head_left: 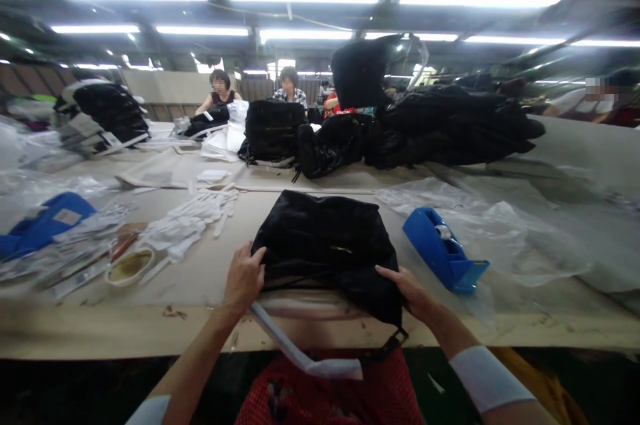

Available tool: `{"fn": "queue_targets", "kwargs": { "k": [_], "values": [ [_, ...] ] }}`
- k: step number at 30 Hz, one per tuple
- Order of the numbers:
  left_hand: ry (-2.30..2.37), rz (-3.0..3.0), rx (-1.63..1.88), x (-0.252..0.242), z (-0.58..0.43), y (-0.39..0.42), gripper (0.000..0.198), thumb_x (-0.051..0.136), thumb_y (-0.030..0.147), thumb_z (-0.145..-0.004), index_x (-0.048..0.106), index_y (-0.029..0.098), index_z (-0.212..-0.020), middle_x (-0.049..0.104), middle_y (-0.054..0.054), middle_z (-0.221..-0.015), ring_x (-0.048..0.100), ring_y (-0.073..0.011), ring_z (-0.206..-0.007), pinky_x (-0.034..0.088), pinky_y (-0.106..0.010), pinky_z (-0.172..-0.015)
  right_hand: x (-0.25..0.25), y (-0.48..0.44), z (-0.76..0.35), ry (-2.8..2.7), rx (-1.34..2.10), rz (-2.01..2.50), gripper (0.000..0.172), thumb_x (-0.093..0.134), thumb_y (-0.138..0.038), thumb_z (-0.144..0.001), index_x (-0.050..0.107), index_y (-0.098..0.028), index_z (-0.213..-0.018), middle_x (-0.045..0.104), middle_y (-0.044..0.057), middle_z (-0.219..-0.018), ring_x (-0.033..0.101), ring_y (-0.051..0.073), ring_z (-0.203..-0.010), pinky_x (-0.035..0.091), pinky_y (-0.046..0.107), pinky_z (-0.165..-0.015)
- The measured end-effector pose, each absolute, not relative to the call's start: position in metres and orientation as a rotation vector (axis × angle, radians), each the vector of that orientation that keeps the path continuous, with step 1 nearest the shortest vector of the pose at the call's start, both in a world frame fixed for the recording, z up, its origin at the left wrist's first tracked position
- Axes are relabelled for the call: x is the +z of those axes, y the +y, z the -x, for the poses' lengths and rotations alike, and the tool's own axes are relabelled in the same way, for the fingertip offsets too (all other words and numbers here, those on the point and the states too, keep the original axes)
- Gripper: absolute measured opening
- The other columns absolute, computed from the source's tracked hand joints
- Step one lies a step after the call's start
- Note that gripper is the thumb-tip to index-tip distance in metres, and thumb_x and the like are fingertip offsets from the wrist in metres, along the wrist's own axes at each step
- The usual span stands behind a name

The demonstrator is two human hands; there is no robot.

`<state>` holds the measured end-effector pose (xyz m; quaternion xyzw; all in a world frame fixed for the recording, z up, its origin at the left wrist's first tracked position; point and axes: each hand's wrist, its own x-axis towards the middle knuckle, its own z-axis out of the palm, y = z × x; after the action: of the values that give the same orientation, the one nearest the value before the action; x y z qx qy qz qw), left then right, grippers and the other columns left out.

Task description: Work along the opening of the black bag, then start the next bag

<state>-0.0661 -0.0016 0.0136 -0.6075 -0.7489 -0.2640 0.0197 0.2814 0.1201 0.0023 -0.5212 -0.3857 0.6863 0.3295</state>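
A black bag [325, 228] lies on the table in front of me, near its front edge. My left hand [245, 275] grips the bag's left side, thumb on top and fingers curled at the edge. On the opposite side, my right hand [413, 288] holds the lower right corner, its thumb over the fabric and the other fingers mostly hidden beneath. A strap wrapped in whitish film [305, 358] hangs from the bag over the table edge. Its black buckle end [395, 340] dangles below my right hand.
A blue tape dispenser [445, 248] stands right of the bag, beside clear plastic sheeting [505, 232]. White gloves [193, 222], a tape roll [130, 266] and another blue dispenser [47, 222] lie left. Black backpacks [275, 132] and a dark pile [450, 125] stand behind; several people sit beyond.
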Motion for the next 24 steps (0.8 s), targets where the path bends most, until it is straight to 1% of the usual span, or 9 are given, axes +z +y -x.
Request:
{"fn": "queue_targets", "kwargs": {
  "k": [2,4,7,10,13,15,18,21,24],
  "values": [
    [-2.111,1.96,-0.703,0.021,0.036,0.001,0.035,0.046,0.013,-0.088,0.069,0.017,-0.114,0.056,-0.016,-0.127,0.05,-0.031,-0.12,0.043,-0.047,-0.104,-0.003,0.117,-0.282,-1.005,1.794,1.373,0.028,0.073,-0.023,-0.077,0.066,-0.01,-0.101,0.073,0.013,-0.099,0.071,0.021,-0.081,0.06,0.027,-0.072],
    [-1.913,2.199,-0.606,0.024,0.001,0.012,0.034,0.045,0.013,-0.09,0.07,0.021,-0.112,0.057,-0.014,-0.125,0.05,-0.029,-0.117,0.045,-0.044,-0.1,-0.008,0.114,-0.283,-1.018,1.772,1.391,0.028,0.073,-0.025,-0.077,0.067,-0.01,-0.1,0.073,0.013,-0.099,0.071,0.021,-0.081,0.059,0.028,-0.071],
    [-1.775,2.407,-0.451,0.018,-0.043,0.037,0.043,0.045,0.012,-0.09,0.062,0.024,-0.127,0.054,-0.013,-0.126,0.049,-0.027,-0.114,0.043,-0.042,-0.098,-0.013,0.112,-0.283,-1.07,1.731,1.402,0.029,0.073,-0.027,-0.075,0.067,-0.011,-0.098,0.074,0.012,-0.095,0.071,0.023,-0.08,0.06,0.03,-0.07],
    [-1.806,2.388,-0.376,0.007,-0.064,0.058,0.049,0.041,0.015,-0.092,0.052,0.026,-0.138,0.054,-0.014,-0.121,0.05,-0.0278,-0.107,0.042,-0.043,-0.094,-0.013,0.109,-0.284,-1.139,1.697,1.368,0.03,0.073,-0.03,-0.072,0.068,-0.013,-0.097,0.074,0.011,-0.094,0.071,0.025,-0.083,0.06,0.033,-0.074],
    [-1.824,2.33,-0.369,0.0,-0.069,0.07,0.051,0.037,0.014,-0.092,0.05,0.026,-0.14,0.053,-0.014,-0.117,0.05,-0.0296,-0.105,0.042,-0.045,-0.091,-0.012,0.107,-0.284,-1.193,1.655,1.309,0.033,0.072,-0.031,-0.07,0.069,-0.013,-0.097,0.074,0.01,-0.095,0.071,0.026,-0.088,0.059,0.033,-0.08],
    [-1.845,2.309,-0.348,-0.002,-0.073,0.075,0.052,0.038,0.012,-0.091,0.049,0.026,-0.141,0.053,-0.014,-0.115,0.05,-0.0301,-0.104,0.042,-0.046,-0.09,-0.012,0.107,-0.283,-1.24,1.622,1.324,0.035,0.073,-0.034,-0.068,0.069,-0.013,-0.097,0.074,0.01,-0.095,0.071,0.026,-0.089,0.059,0.034,-0.08],
    [-1.979,2.252,-0.298,-0.002,-0.088,0.083,0.05,0.038,0.011,-0.091,0.052,0.024,-0.137,0.055,-0.015,-0.11,0.054,-0.0304,-0.101,0.044,-0.047,-0.087,-0.012,0.109,-0.28,-1.331,1.575,1.372,0.039,0.074,-0.037,-0.065,0.069,-0.012,-0.095,0.074,0.011,-0.095,0.07,0.028,-0.092,0.059,0.035,-0.08],
    [-2.086,2.214,-0.297,0.003,-0.1,0.087,0.046,0.039,0.011,-0.091,0.057,0.019,-0.132,0.057,-0.017,-0.108,0.056,-0.0312,-0.1,0.046,-0.047,-0.087,-0.011,0.11,-0.279,-1.339,1.573,1.374,0.043,0.075,-0.041,-0.063,0.069,-0.014,-0.095,0.074,0.011,-0.098,0.069,0.03,-0.098,0.058,0.037,-0.085],
    [-2.007,2.422,-0.47,0.016,-0.084,0.08,0.04,0.047,0.016,-0.089,0.062,0.024,-0.125,0.06,-0.013,-0.107,0.058,-0.0274,-0.099,0.048,-0.041,-0.087,-0.009,0.105,-0.291,-1.352,1.602,1.365,0.047,0.073,-0.049,-0.064,0.07,-0.016,-0.098,0.073,0.012,-0.102,0.068,0.032,-0.103,0.057,0.04,-0.091]
  ]
}}
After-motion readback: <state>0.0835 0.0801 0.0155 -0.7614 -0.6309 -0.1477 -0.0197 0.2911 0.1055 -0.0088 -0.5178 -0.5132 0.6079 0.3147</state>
